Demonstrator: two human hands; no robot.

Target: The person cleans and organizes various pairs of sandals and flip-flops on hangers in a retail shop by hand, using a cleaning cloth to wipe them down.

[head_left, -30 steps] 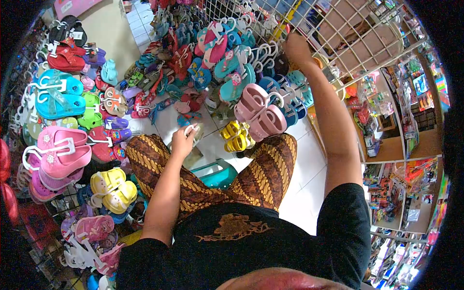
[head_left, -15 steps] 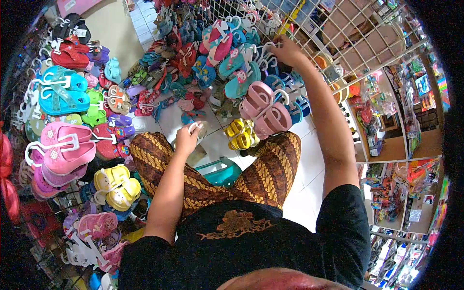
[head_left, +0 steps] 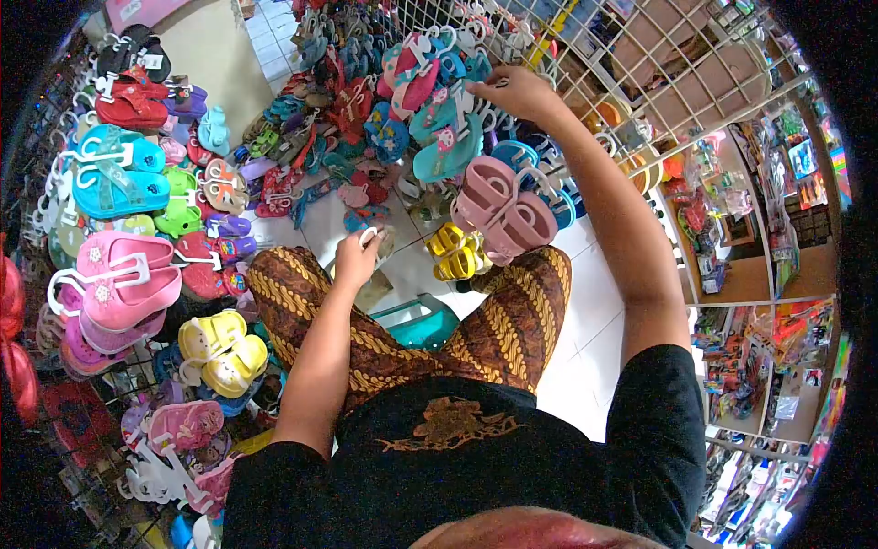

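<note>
Over my left knee, my left hand [head_left: 355,262] is closed round a white plastic shoe hanger [head_left: 369,237], whose hook curves up past the fingers. What hangs below it is mostly hidden by the hand. My right hand [head_left: 517,94] reaches far forward to the wire rack [head_left: 672,78], fingers stretched to the left among the white hooks. Its fingertips are right above a pair of turquoise sandals [head_left: 448,151]. Nearer to me hang mauve-pink sandals [head_left: 519,227], with small yellow sandals [head_left: 455,252] beside them and blue sandals [head_left: 517,156] behind.
Dense rows of children's sandals hang on the left, among them pink sandals [head_left: 128,279], yellow clogs [head_left: 222,352] and blue sandals [head_left: 119,174]. A teal stool [head_left: 416,328] shows between my legs. Shelves [head_left: 773,302] of packaged goods line the right. White floor tiles [head_left: 585,339] lie below.
My right hand has moved left along the hooks, its fingers now stretched further out. The turquoise sandals have shifted slightly left. My left hand stays nearly still with the hanger.
</note>
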